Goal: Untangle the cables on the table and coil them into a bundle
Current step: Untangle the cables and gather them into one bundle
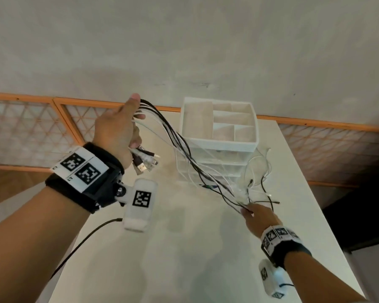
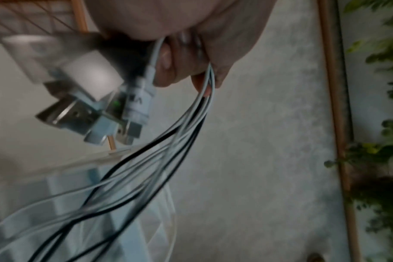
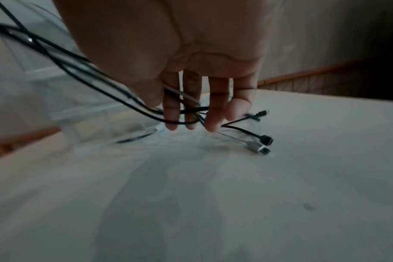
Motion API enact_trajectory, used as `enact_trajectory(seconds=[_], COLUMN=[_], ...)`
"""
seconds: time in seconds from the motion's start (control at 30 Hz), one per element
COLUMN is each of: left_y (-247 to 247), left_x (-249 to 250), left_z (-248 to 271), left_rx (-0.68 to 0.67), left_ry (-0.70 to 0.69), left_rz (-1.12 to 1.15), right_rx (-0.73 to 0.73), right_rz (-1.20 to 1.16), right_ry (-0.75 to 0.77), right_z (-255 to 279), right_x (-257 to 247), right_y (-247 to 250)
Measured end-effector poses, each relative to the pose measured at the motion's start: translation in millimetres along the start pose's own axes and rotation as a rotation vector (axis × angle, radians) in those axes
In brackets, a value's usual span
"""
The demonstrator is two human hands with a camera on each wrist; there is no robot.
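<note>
The left hand [image 1: 116, 127] is held up high, and its fingers are curled tight around the cables [image 1: 184, 154] near one end. The big plugs [image 1: 143, 162] hang in a bunch just below that hand. I think it holds them all together so the ends stay lined up and none slips away.

From the left hand the black and white cables run down and across to the right hand [image 1: 260, 219], which is low, near the table [image 1: 184, 259]. The right wrist view shows the right hand's fingers [image 3: 215, 113] pointing down with the cables going between them, like a comb. The thumb seems to press some cables against the fingers, so this hand has a light hold on them. It looks like a way to pull the cables straight and find the knots.

The small plugs [image 3: 264, 141] at the far end stick out just past the right hand and sit on or just over the table; I cannot tell which. A white organizer box [image 1: 219, 123] stands behind the cables, between the two hands.

The cables look mostly straight now, but no coil is made yet.
</note>
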State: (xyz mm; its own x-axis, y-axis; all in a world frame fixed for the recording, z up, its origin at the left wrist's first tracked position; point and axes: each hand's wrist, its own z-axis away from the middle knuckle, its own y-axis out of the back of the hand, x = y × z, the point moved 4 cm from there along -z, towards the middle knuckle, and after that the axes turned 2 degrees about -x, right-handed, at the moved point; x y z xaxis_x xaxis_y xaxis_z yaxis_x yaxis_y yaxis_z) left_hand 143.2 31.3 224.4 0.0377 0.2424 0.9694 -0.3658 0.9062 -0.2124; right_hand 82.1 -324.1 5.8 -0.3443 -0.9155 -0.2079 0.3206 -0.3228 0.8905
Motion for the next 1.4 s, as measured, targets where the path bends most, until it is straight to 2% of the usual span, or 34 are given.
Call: enact_trajectory(seconds=[0.07, 0.13, 0.33, 0.43, 0.5, 0.6, 0.7, 0.77, 0.8, 0.87, 0.93, 1.03, 1.13, 1.2, 1.23, 1.33, 1.4], left_y=[-3, -3, 16, 34, 44, 49, 40, 32, 27, 17, 7, -5, -9, -7, -5, 0, 1], left_x=[-11, -30, -83, -89, -83, -61, -36, -29, -28, -32, -41, -53, -58, -58, -58, -56, -54], left_z=[1, 1, -6, -12, -16, -19, -16, -15, -15, -14, -11, -2, 0, -1, -2, -6, -7], left_rx=[-0.041, -0.036, 0.034, 0.117, 0.209, 0.305, 0.276, 0.213, 0.174, 0.096, 0.035, -0.004, 0.001, 0.014, 0.023, 0.056, 0.069], left_ry=[0.005, 0.032, 0.006, 0.037, 0.076, 0.083, 0.012, -0.004, -0.005, -0.001, 0.012, 0.021, 0.017, 0.015, 0.013, -0.005, -0.024], left_rz=[-0.109, -0.275, -0.589, -0.636, -0.512, -0.276, -0.079, -0.063, -0.082, -0.142, -0.222, -0.317, -0.369, -0.390, -0.395, -0.360, -0.335], right_rx=[0.010, 0.125, 0.715, 0.964, 0.921, 0.623, 0.259, 0.114, 0.087, 0.145, 0.286, 0.586, 0.837, 0.993, 1.010, 0.893, 0.970], right_rz=[-0.143, -0.298, -0.893, -0.838, -0.725, -0.478, -0.262, -0.183, -0.180, -0.300, -0.602, -0.945, -1.107, -1.026, -0.948, -0.744, -0.673], right_ry=[0.021, 0.095, 0.368, 0.467, 0.404, 0.084, -0.176, -0.243, -0.250, -0.217, -0.140, 0.122, 0.326, 0.408, 0.428, 0.425, 0.464], right_z=[0, 4, 34, 52, 42, 2, -17, -21, -20, -14, -3, 27, 46, 54, 54, 47, 52], right_x=[-8, -26, -56, -52, -37, 4, 39, 47, 41, 22, -2, -38, -53, -54, -55, -55, -54], right_y=[7, 38, 159, 176, 158, 92, 25, 5, 8, 35, 74, 137, 173, 186, 186, 173, 174])
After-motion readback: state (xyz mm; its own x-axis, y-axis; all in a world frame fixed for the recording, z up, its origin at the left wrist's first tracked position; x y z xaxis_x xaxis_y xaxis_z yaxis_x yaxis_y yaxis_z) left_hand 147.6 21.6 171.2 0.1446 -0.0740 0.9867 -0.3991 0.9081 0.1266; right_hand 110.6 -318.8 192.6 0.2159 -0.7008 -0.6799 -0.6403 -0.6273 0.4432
